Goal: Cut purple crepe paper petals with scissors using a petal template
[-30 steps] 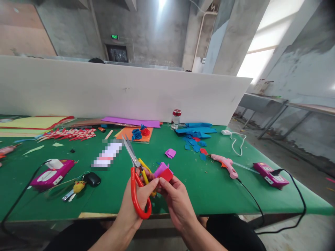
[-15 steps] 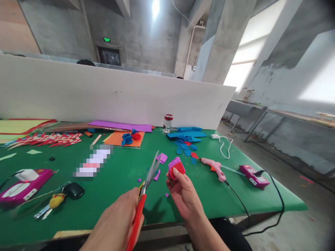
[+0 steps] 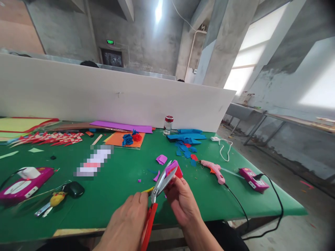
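My left hand (image 3: 128, 223) gripped red-handled scissors (image 3: 157, 195), their blades parted around the edge of a small purple and red paper piece (image 3: 175, 169). My right hand (image 3: 183, 202) pinched that piece between fingertips, just above the green table (image 3: 117, 181). A pink glue gun (image 3: 213, 169) lay near, to the right.

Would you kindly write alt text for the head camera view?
The left hand holds red-handled scissors with blades at a purple and red paper piece pinched in the right hand, above a green table strewn with paper scraps and a pink glue gun.
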`<action>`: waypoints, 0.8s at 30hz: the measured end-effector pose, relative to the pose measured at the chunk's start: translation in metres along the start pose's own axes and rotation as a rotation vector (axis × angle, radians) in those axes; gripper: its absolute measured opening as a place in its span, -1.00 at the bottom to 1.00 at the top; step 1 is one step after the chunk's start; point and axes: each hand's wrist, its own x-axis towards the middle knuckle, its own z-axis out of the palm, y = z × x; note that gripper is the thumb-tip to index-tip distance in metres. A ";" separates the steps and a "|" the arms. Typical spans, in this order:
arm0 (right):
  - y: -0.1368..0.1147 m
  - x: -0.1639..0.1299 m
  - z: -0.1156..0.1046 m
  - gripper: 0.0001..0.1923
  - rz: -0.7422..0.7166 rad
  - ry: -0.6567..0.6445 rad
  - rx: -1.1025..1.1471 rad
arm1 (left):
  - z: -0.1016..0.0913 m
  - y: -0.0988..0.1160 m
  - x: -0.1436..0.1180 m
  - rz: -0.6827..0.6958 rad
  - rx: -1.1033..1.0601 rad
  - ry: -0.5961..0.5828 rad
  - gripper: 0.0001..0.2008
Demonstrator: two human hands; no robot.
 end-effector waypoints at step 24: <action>-0.002 0.000 -0.002 -0.80 -0.001 -0.032 -0.080 | 0.007 -0.009 0.006 0.052 0.006 -0.016 -0.70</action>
